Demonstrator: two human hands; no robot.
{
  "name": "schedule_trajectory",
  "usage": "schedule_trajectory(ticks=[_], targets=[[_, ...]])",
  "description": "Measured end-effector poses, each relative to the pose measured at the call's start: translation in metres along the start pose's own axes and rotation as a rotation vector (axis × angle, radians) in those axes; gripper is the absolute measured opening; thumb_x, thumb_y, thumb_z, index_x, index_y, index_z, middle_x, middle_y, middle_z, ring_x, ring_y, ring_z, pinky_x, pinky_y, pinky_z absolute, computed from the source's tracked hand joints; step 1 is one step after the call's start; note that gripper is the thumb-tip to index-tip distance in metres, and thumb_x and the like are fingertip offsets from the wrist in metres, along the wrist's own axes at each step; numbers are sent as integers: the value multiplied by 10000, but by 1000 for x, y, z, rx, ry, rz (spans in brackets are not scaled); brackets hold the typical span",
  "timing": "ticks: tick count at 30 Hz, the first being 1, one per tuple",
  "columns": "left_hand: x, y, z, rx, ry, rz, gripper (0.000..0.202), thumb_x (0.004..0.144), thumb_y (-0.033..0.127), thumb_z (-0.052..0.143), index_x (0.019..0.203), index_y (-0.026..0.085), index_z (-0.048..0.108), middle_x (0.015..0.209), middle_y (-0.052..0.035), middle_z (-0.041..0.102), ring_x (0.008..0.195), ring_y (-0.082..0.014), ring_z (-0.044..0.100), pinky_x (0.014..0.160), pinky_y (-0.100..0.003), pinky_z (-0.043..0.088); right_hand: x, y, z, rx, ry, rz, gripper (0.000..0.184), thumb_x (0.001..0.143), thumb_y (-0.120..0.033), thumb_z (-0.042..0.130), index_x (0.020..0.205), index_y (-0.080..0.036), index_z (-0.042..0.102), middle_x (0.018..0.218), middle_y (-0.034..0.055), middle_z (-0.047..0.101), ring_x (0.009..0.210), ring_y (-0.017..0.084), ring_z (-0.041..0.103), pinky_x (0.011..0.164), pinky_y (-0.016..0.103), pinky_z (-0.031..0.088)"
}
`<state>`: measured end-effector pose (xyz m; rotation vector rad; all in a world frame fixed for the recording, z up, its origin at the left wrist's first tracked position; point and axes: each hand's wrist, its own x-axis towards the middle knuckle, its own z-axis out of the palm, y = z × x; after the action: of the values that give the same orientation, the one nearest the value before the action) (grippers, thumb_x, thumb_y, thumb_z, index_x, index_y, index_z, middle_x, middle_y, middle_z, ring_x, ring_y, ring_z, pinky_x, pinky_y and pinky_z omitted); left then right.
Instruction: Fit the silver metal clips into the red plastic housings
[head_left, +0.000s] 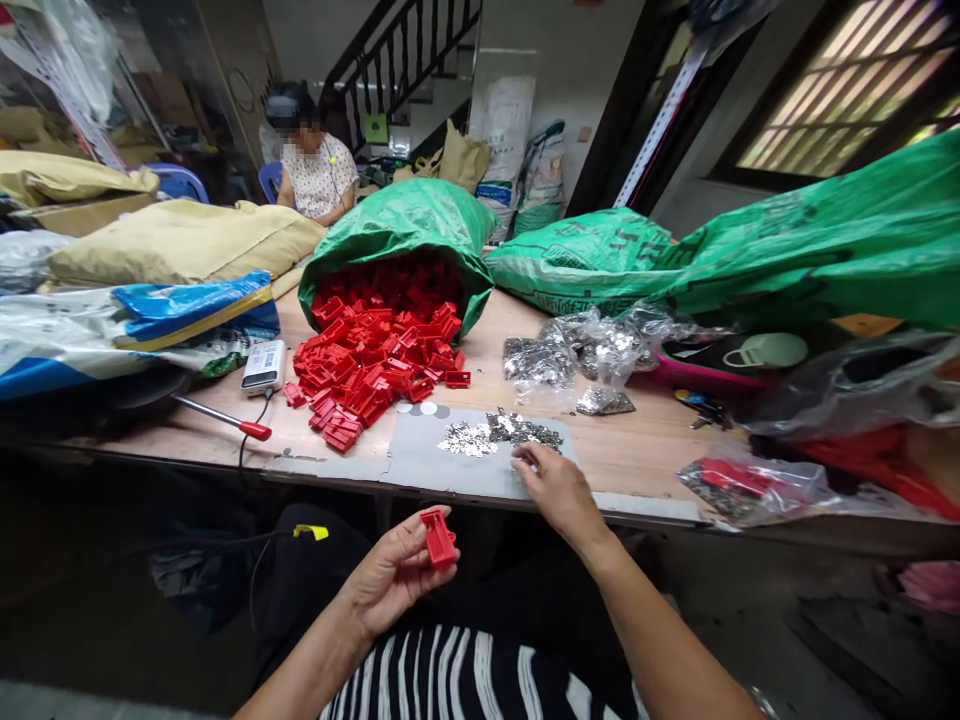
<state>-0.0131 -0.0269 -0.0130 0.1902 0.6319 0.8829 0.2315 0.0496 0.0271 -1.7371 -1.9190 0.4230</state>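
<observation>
Between the thumb and fingers of my left hand point(394, 575) is a small red plastic housing point(439, 540), its hollow side facing up, held in front of the table edge. My right hand point(559, 490) hovers at the edge of the grey mat point(420, 460), its fingertips pinched together beside the small metal pieces. Whatever lies between those fingertips is too small to make out. The metal pieces form a bright silver pile point(469, 438) and a darker pile point(525, 430) side by side on the mat.
Red housings point(375, 360) spill from a green sack point(412, 215). A white power bank point(264, 367) and a red-handled rod point(255, 430) lie at left. Plastic bags of metal parts point(547, 360) sit right of centre, near more green sacks point(600, 260). Another person point(319, 170) sits across the table.
</observation>
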Motion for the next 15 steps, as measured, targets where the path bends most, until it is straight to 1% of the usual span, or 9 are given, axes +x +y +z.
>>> schedule_trajectory(ticks=[2,5,10,12,15], targets=[[1,-1,3,8,-3,15,416,764,151,722,1158,130,589,956,-110,713,868,-225,713,821,-347,562,4,17,-3,-180,38,96,103,865,-255,545,910,-215,628,922,38,690,828,205,629,691,298,433],[4,-2,8,34,-7,67,363,740,122,738,1078,138,605,961,-101,710,899,-224,701,855,-384,548,6,27,-2,-292,35,118,97,870,-264,548,915,-226,625,927,29,691,809,201,633,653,284,410],[5,-1,20,104,-1,172,298,704,105,763,951,165,606,909,-29,689,832,-173,685,852,-391,544,10,24,4,-287,77,82,76,868,-258,551,890,-217,611,881,33,686,783,188,628,636,273,396],[4,0,24,131,12,200,305,687,110,777,928,170,600,886,-14,682,831,-170,681,839,-365,542,10,24,6,-271,90,76,68,865,-260,550,876,-215,600,865,35,683,770,191,624,632,276,392],[2,0,26,176,22,246,319,671,114,788,916,170,592,875,-17,681,840,-174,679,815,-320,535,10,27,7,-270,101,58,55,861,-244,541,848,-215,587,863,38,672,754,191,613,630,280,389]])
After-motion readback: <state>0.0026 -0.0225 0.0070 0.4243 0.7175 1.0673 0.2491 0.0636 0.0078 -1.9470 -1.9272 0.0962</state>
